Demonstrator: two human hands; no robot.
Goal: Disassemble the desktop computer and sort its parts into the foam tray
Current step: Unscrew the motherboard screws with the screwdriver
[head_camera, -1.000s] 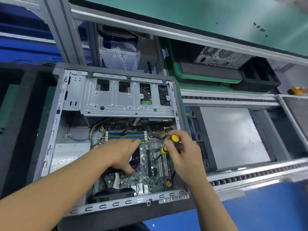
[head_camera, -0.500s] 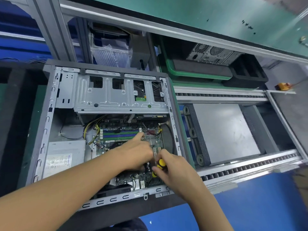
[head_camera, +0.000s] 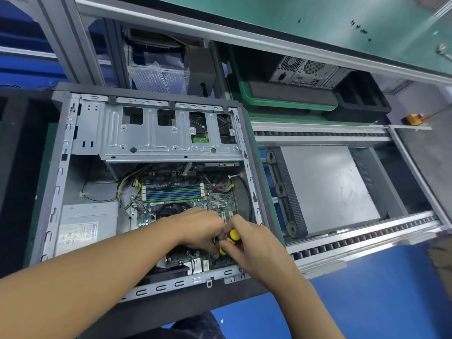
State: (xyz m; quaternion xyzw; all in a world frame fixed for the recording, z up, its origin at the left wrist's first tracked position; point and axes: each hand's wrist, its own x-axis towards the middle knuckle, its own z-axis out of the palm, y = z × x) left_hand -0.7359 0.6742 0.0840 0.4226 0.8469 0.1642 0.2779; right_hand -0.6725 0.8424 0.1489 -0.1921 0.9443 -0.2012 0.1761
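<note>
the screwdriver [head_camera: 231, 239] is gripped by the right hand [head_camera: 255, 248], likely over a motherboard [head_camera: 171, 177] screw; the left hand [head_camera: 198, 228] is curled just beside, perhaps steadying it; its hold cannot be told.

The screwdriver [head_camera: 231, 241] is banded yellow and black. The computer case [head_camera: 156, 140] is bare silver-grey metal. Its motherboard [head_camera: 168, 204] is green, with memory slots [head_camera: 172, 192] striped blue and green and yellow wires [head_camera: 124, 182] beside them. The power supply [head_camera: 80, 216] is grey with a white label. The crate [head_camera: 281, 104] is green and the foam tray [head_camera: 359, 104] black.
</note>
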